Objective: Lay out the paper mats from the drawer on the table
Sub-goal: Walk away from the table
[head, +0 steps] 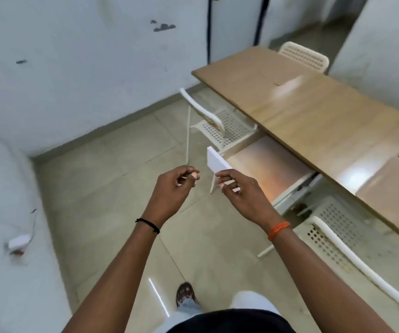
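Standing beside the long wooden table [313, 111], the person had the white pull-out drawer [265, 171] open under its near edge; judged step: reaching in for the paper mats, or the drawer only just opened. Drawer floor showed a pale, glare-washed surface; could not tell whether that was a mat or bare bottom. Two light-brown paper mats [395, 186] already lay on the tabletop at the right, so layout appeared partly done. Left hand [172, 188] hovered over the floor, fingers loosely curled, thumb near forefinger, holding nothing. Right hand [239, 188] was just at the white drawer front [216, 162], fingers half-curled; whether it touched the panel could not be told. Next move likely calls for reaching further right into the drawer.
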